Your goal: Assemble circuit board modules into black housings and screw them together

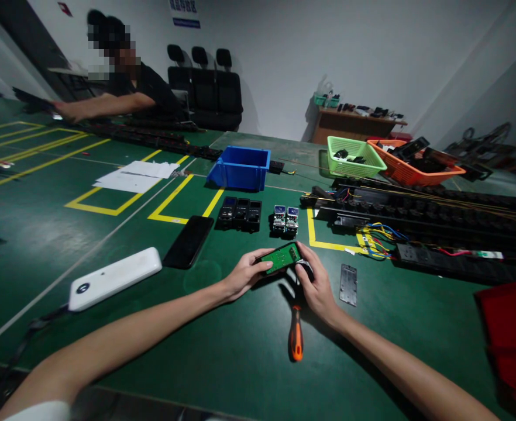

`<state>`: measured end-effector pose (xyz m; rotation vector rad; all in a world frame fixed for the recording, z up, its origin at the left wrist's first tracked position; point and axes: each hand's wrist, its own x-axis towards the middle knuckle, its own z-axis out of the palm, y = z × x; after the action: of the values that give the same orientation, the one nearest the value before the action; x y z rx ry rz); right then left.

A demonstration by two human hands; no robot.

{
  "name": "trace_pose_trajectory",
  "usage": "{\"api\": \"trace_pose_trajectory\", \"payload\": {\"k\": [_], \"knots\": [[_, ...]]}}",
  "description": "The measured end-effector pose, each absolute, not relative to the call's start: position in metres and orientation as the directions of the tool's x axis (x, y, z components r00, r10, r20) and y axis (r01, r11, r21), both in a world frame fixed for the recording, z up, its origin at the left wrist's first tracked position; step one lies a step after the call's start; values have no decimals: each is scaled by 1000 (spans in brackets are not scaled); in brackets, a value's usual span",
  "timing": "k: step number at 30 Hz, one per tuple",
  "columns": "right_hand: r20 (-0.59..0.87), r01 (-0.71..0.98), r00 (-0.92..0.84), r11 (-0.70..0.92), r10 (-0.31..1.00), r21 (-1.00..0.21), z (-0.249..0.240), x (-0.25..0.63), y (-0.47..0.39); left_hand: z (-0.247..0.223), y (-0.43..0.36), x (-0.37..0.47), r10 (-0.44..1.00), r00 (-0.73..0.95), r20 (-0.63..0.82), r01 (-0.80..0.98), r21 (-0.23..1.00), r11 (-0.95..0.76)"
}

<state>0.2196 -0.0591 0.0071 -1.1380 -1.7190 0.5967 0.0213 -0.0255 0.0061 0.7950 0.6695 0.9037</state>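
Observation:
Between my two hands is a small black housing with a green circuit board (279, 258) facing up. My left hand (248, 272) grips its left end, thumb on the board. On the right end my right hand (316, 282) is closed round the edge, its thumb near the corner. An orange and black screwdriver (296, 333) lies below my right hand, its shaft running up under the fingers. To the right rests a flat black cover plate (348, 285). Beyond my hands stand two small modules with exposed boards (285, 220) and several black housings (240, 213).
Left of my hands lie a black phone (188, 241) and a white power bank (115, 279). A blue bin (240, 169), papers (135, 175), green basket (355, 156) and orange basket (420, 166) stand farther back. Black wired strips (416, 216) cover the right. A person (139, 88) works at back left.

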Motion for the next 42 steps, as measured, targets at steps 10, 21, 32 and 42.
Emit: {"api": "trace_pose_trajectory", "payload": {"k": [10,21,32,42], "knots": [[467,564,-267,530,843,-633,8,218,-63,10,-18,18,849,499,-171,-503,741,444],[464,679,-346,559,815,-477,0,216,-59,5,-8,24,871,489,-51,-423,859,287],[435,728,-349,532,830,-433,2,215,-61,1,13,36,898,437,-60,-396,883,251],[413,728,-398,556,819,-401,5,214,-63,-6,10,35,907,421,-30,-385,899,208]]}}
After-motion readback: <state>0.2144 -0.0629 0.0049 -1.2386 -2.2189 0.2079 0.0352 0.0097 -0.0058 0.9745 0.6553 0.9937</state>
